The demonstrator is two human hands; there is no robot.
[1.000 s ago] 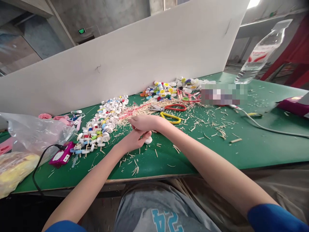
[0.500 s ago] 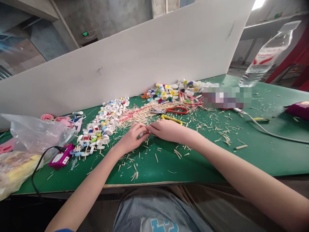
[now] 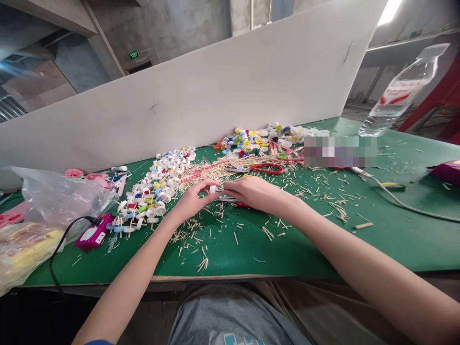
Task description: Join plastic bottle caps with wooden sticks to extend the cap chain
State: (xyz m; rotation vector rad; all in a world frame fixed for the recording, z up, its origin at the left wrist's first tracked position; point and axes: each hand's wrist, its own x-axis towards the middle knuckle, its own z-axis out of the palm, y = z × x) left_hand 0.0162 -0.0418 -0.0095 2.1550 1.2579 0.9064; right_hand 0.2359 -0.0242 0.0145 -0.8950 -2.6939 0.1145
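Observation:
My left hand pinches a white bottle cap between thumb and fingers, held just above the table. My right hand is closed at the cap's right side, fingertips together; what they pinch is too small to make out. Below the right hand lies a metal tool with a red handle, partly covered by it. Behind the hands are red-handled scissors on a heap of thin wooden sticks. To the left spreads a pile of bottle caps with short sticks through them.
More loose caps lie along the white partition. Stick scraps litter the green table. A water bottle stands at the right, near a white cable. At left are a purple box with a black cord and plastic bags.
My hands have parted slightly, bringing the white cap into clear view. The red-handled tool beneath my right hand now shows, and that hand covers most of the yellow handle. The view has shifted slightly.

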